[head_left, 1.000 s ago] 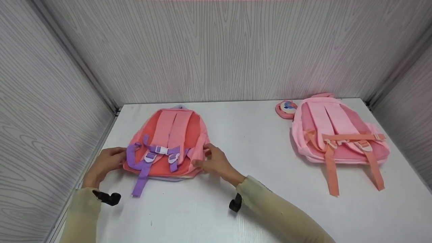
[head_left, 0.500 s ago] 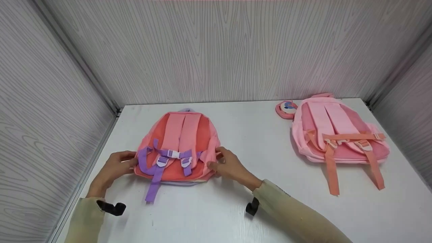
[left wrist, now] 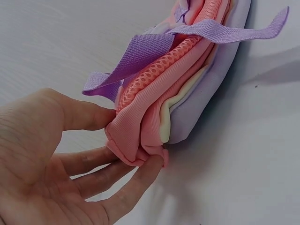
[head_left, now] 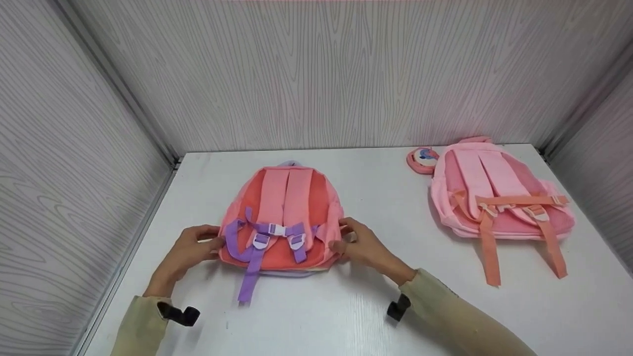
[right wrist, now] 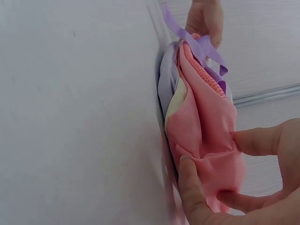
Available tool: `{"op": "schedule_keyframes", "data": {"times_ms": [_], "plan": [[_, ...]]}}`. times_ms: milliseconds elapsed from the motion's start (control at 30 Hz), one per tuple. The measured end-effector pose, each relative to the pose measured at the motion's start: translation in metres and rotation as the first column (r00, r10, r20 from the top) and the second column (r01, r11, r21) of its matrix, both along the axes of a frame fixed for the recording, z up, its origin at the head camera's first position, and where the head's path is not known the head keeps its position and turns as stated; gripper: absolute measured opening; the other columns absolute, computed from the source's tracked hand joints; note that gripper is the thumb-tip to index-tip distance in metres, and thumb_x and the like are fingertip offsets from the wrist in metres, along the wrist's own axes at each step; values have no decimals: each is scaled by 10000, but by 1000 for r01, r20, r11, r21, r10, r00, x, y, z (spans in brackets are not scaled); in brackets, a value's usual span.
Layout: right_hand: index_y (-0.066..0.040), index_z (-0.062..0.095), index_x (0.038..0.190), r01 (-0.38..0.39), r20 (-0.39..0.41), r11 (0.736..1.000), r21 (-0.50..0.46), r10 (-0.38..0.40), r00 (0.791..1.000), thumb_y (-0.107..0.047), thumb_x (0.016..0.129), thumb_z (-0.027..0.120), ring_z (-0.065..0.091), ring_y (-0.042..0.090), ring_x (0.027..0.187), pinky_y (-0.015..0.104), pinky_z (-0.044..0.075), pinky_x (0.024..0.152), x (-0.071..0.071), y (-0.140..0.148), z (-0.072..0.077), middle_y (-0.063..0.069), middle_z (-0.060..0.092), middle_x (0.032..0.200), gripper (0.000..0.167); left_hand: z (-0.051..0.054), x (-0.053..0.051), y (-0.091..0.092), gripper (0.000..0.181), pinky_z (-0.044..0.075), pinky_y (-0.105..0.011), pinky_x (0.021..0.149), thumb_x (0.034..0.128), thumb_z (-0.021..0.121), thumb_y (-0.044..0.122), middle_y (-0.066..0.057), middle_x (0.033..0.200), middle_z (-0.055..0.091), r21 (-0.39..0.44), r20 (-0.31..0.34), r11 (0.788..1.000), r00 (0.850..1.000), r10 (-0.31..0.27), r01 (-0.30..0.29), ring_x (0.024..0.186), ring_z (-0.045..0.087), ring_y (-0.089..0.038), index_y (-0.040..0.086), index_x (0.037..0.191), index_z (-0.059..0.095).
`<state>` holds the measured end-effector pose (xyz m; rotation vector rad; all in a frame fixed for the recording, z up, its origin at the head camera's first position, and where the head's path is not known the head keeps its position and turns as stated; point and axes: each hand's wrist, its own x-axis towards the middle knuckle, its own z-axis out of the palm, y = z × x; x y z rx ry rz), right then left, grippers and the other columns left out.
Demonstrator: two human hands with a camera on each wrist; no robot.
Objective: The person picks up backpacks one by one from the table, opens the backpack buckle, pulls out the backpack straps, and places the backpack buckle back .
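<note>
A coral-pink backpack [head_left: 296,198] lies on the white table with its shoulder straps facing up. Purple webbing [head_left: 253,277] and a white chest buckle [head_left: 277,230] cross its back; one strap end hangs toward the near side. My left hand [head_left: 195,244] pinches the bag's lower left side, thumb on the upper edge and fingers beneath, as the left wrist view shows. On the opposite side my right hand [head_left: 363,244] grips the lower right side pocket between thumb and fingers. The bag's lilac front [left wrist: 206,93] faces the table and is mostly hidden.
A second, lighter pink backpack [head_left: 509,173] with orange straps [head_left: 490,257] lies at the right, also straps up. Attached or next to it is a small round pink pouch [head_left: 423,159]. Grey wood-grain panels [head_left: 306,74] wall in the table [head_left: 306,316] at the back and both sides.
Both hands have moved the coral-pink backpack to the right and slightly nearer, keeping their hold on its sides. The lighter pink backpack stays in place.
</note>
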<state>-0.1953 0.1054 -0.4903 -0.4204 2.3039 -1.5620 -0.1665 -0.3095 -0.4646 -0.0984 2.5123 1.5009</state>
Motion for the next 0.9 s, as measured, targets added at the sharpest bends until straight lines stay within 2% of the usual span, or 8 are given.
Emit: {"op": "schedule_keyframes", "data": {"times_ms": [167, 333, 600, 900], "plan": [[-88, 550, 1487, 2, -13, 1000, 8, -2, 1000, -336, 959, 752, 623, 296, 1141, 407, 624, 879, 3, 17, -3, 156, 623, 1347, 616, -2, 0, 14, 581, 630, -408, 926, 1038, 674, 168, -334, 1474, 563, 50, 22, 999, 1000, -1, 0, 1142, 739, -304, -36, 1540, 463], [-85, 561, 1473, 19, -14, 1000, 15, -19, 1000, -319, 966, 753, 638, 311, 1120, 411, 612, 890, 6, 32, -4, 173, 625, 1331, 591, -6, 1, 27, 570, 632, -415, 921, 1037, 686, 181, -320, 1453, 577, 59, 15, 998, 1000, -16, 15, 1146, 735, -315, -22, 1529, 482], [-37, 523, 1496, -2, 12, 999, -40, 2, 1000, -276, 974, 750, 674, 291, 1047, 435, 644, 838, 11, 49, -2, 223, 596, 1324, 617, -12, 2, 42, 560, 632, -415, 921, 1032, 697, 183, -303, 1441, 585, 111, 6, 993, 1000, -30, 29, 1162, 728, -312, -19, 1515, 496], [-62, 527, 1497, 19, -4, 1000, 19, -19, 1000, -313, 992, 744, 669, 312, 1063, 398, 630, 851, 16, 74, -2, 209, 596, 1332, 604, -14, 2, 64, 546, 631, -425, 924, 1022, 723, 220, -269, 1416, 609, 124, 1, 991, 999, -50, 49, 1161, 725, -317, 14, 1491, 534]]}}
